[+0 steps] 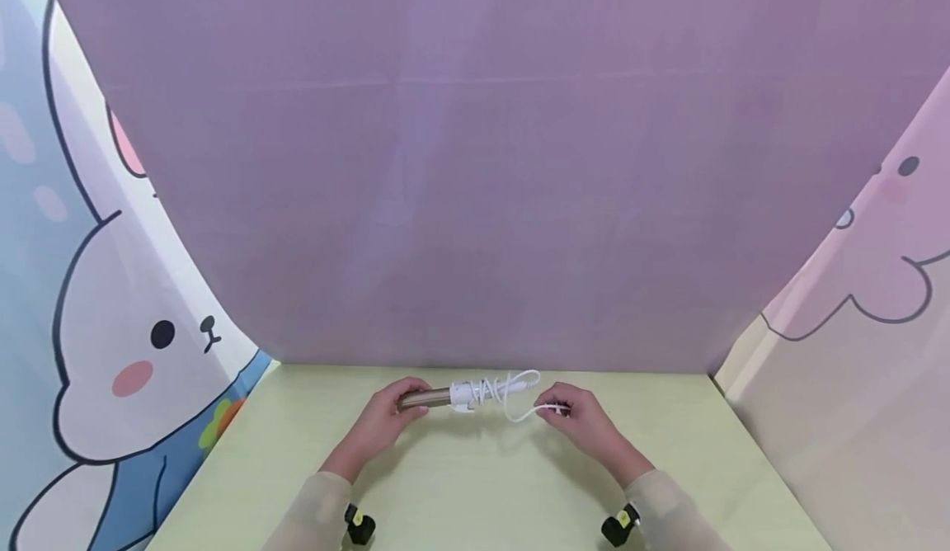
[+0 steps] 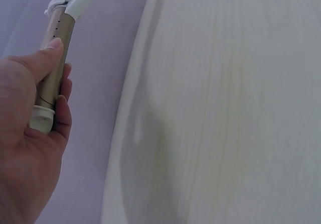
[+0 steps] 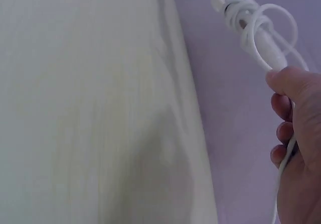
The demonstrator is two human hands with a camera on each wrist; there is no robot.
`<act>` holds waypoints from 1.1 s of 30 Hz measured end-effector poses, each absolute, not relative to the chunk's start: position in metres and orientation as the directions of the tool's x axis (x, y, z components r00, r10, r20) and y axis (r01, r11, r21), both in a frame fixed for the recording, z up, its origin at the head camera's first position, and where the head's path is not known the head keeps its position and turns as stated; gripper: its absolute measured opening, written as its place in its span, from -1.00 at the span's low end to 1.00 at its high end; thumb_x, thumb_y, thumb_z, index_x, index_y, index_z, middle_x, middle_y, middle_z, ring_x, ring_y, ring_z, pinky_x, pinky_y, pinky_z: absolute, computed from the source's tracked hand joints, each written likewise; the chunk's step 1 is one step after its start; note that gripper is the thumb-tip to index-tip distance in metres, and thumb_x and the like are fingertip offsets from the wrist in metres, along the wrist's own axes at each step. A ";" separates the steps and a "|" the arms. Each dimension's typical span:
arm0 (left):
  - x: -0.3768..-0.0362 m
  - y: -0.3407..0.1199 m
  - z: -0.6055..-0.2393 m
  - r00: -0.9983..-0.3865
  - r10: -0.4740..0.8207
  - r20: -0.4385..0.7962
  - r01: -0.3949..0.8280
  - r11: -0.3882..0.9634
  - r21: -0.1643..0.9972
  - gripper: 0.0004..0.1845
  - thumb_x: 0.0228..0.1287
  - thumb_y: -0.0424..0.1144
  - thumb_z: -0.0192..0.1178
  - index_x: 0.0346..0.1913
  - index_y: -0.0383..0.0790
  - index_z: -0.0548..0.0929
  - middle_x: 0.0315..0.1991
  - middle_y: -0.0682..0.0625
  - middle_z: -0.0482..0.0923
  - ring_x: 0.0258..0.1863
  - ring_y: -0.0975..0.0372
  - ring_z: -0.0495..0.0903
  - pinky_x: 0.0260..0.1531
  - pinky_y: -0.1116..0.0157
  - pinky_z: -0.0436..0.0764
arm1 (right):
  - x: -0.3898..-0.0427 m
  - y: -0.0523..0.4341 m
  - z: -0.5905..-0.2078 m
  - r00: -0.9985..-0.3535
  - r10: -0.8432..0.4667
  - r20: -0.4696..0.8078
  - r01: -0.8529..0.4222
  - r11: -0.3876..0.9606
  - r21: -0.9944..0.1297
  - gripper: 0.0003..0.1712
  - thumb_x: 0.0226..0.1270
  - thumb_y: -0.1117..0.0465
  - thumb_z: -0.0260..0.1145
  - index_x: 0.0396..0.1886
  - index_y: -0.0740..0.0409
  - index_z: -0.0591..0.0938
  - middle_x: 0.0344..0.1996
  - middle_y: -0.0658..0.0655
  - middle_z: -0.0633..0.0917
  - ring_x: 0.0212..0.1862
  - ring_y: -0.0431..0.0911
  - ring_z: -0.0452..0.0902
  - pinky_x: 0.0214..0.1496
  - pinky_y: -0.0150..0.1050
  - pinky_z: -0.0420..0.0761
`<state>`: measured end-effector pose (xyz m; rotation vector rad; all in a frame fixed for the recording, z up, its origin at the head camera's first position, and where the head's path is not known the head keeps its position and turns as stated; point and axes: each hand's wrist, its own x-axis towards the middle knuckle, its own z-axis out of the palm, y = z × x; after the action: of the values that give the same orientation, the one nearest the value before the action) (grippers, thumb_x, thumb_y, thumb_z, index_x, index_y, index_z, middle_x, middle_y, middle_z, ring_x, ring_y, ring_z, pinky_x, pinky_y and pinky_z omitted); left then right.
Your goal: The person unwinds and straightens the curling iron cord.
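A curling iron (image 1: 436, 398) with a bronze barrel and a white handle is held crosswise above the table. My left hand (image 1: 380, 419) grips the barrel (image 2: 62, 27), thumb along one side and fingers round the other. Its white end cap (image 2: 41, 119) sits near the palm in the left wrist view. White power cord (image 3: 249, 18) is wound in several turns about the handle, with a loop standing out. In my right hand (image 1: 585, 423) the free length of cord is held between thumb and curled fingers, trailing down past the palm in the right wrist view. The plug is hidden.
The pale wood-grain table (image 1: 475, 493) ends at a purple cloth backdrop (image 1: 475, 204). A cartoon-print curtain (image 1: 111, 287) hangs at the left and another printed curtain (image 1: 876, 369) at the right. Black wrist cameras (image 1: 359, 526) sit at both sleeves.
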<state>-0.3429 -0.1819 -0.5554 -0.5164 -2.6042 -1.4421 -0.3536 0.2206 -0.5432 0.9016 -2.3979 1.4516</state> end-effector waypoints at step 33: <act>-0.337 -0.186 -0.556 -0.896 0.349 0.276 0.422 0.470 0.775 -0.70 0.51 -0.25 0.47 0.22 -0.01 0.74 0.12 0.03 0.76 0.13 0.08 0.69 0.20 -0.04 0.60 | -0.372 0.231 -0.530 -0.797 -0.104 0.595 -0.575 0.430 -0.696 -0.90 0.42 0.49 0.54 -0.24 0.23 0.84 -0.27 0.19 0.82 -0.21 -0.23 0.71 -0.15 -0.48 0.69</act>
<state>-0.3368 -0.1861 -0.5555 -0.6897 -2.6250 -1.4188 -0.3717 0.2309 -0.5295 0.5725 -2.2193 1.3437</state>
